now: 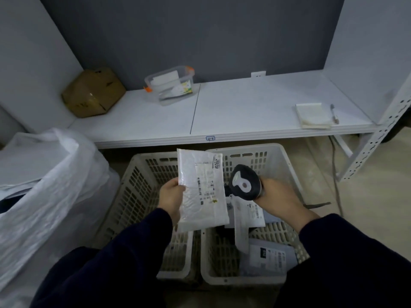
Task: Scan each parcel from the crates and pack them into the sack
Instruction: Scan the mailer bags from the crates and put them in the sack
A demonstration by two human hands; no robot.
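Observation:
My left hand (171,196) grips a white padded parcel (201,190) by its left edge, label side up, above the two crates. My right hand (281,200) holds a black handheld scanner (244,182), its head close to the parcel's right edge. The left crate (133,196) shows only its slotted floor and walls. The right crate (271,161) holds several white and grey parcels (269,258). The white plastic sack (49,192) stands open at the left.
A low white shelf (233,112) runs behind the crates. On it sit a cardboard box (93,92), a clear lidded tub (170,84), a folded cloth (313,115) and a pen (333,113). A perforated shelf post (378,138) stands at the right.

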